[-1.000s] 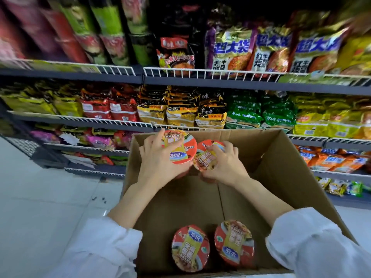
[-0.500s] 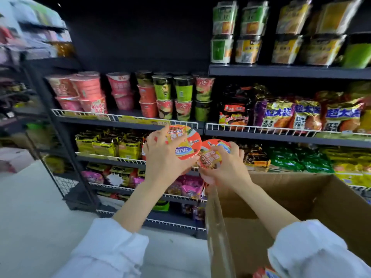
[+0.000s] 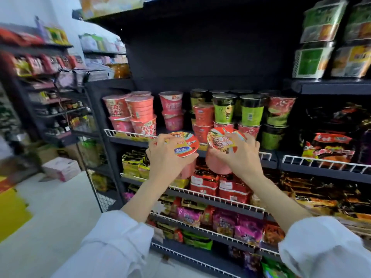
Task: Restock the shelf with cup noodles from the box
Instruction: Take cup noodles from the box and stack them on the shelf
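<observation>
Two cup noodles, one [image 3: 183, 144] gripped in the left hand [image 3: 167, 157], the other [image 3: 220, 145] in the right hand [image 3: 240, 155], fingers curled around each, hang just before the wire-fronted shelf [image 3: 128, 135] of stacked pink and green cups [image 3: 252, 110].

Chinese print covers both cup noodles' lids [image 3: 181, 146] and shelf packs, too blurred to read.
</observation>
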